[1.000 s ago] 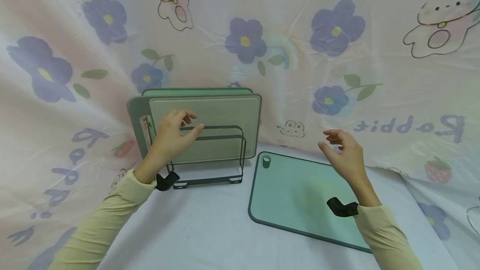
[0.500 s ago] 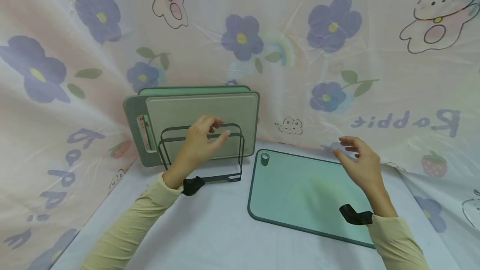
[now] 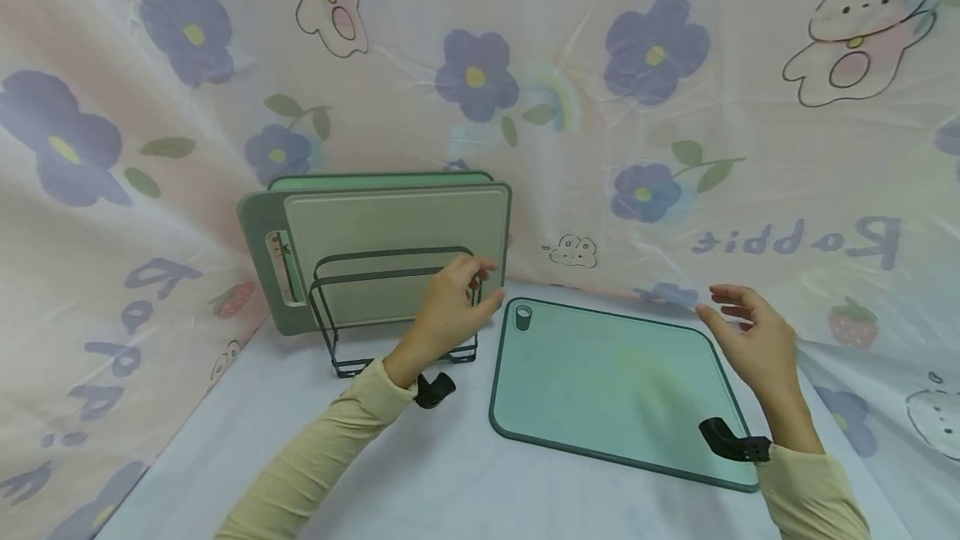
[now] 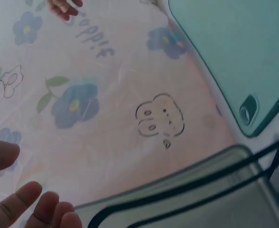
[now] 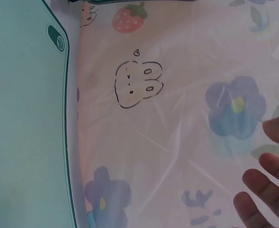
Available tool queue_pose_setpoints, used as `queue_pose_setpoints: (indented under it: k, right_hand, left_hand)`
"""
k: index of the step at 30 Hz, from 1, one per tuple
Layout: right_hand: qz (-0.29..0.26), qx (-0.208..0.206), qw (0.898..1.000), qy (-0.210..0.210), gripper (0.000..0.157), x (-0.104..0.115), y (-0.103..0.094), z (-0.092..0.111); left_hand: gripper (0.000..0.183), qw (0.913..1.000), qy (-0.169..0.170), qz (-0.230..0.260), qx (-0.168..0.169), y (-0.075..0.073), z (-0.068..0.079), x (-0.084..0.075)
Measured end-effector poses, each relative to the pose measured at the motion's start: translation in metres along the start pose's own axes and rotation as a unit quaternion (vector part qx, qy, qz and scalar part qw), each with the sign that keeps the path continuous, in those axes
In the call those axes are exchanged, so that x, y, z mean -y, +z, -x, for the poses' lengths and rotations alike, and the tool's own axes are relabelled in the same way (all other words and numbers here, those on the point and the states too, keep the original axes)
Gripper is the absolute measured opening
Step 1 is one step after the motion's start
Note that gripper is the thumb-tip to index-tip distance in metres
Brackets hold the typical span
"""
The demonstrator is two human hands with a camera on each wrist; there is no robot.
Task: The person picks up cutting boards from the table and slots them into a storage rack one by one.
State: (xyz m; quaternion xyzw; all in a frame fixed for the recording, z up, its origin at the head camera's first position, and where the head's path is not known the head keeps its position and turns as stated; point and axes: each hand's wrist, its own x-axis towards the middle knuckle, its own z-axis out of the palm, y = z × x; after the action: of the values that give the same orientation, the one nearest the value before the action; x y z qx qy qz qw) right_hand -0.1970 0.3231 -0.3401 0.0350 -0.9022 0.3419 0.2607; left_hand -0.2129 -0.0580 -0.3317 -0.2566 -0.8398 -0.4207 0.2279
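Observation:
A mint-green cutting board (image 3: 600, 390) with a dark green rim lies flat on the table, its small holed corner at the upper left. My left hand (image 3: 453, 298), fingers loosely bent and holding nothing, hovers in front of the right end of a black wire rack (image 3: 390, 275). In that rack stand a beige and grey-green cutting board (image 3: 375, 223) with a slotted handle and, behind it, a mint board (image 3: 360, 182), mostly hidden. Past the flat board's right edge hovers my right hand (image 3: 757, 340), also holding nothing, its fingers (image 5: 260, 190) relaxed in the right wrist view.
A white cloth (image 3: 315, 457) covers the table. Behind and at the sides hangs a curtain (image 3: 555, 190) printed with flowers and rabbits, close behind the rack. Each wrist wears a black camera mount (image 3: 435, 390).
My left hand has moved right across the front of the rack. My right hand has shifted right and slightly down, away from the flat board's middle. Boards and rack stay in place.

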Motion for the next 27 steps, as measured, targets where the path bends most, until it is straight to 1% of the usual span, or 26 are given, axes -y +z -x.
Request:
queue_pose_setpoints:
  k: [3, 6, 12, 15, 19, 22, 27]
  right_hand:
    - [0.002, -0.004, 1.000, 0.012, 0.040, -0.006, -0.005, 0.002]
    - [0.000, -0.006, 1.000, 0.025, 0.041, -0.012, -0.010, 0.005]
    - [0.005, 0.002, 0.999, 0.050, 0.044, -0.023, -0.013, 0.013]
    - [0.012, 0.007, 0.998, 0.062, 0.045, -0.030, -0.012, 0.017]
    - [0.016, 0.006, 0.997, 0.077, 0.043, -0.041, -0.012, 0.021]
    - [0.002, 0.004, 0.995, 0.095, 0.042, -0.050, -0.012, 0.024]
    - [-0.022, 0.025, 0.990, 0.134, 0.047, -0.065, -0.013, 0.029]
  left_hand:
    - [0.028, 1.0000, -0.001, 0.006, 0.002, 0.014, 0.001, -0.001]
    - [0.028, 0.9998, -0.007, 0.007, 0.017, 0.028, 0.001, -0.003]
    - [0.035, 0.9958, -0.055, -0.008, 0.072, 0.051, 0.003, -0.005]
    - [0.038, 0.9928, -0.078, -0.020, 0.089, 0.060, 0.005, -0.004]
    - [0.040, 0.9889, -0.098, -0.030, 0.108, 0.072, 0.008, 0.001]
    - [0.040, 0.9878, -0.105, -0.021, 0.113, 0.079, 0.010, 0.005]
    - [0.034, 0.9895, -0.112, 0.018, 0.089, 0.091, 0.012, 0.016]
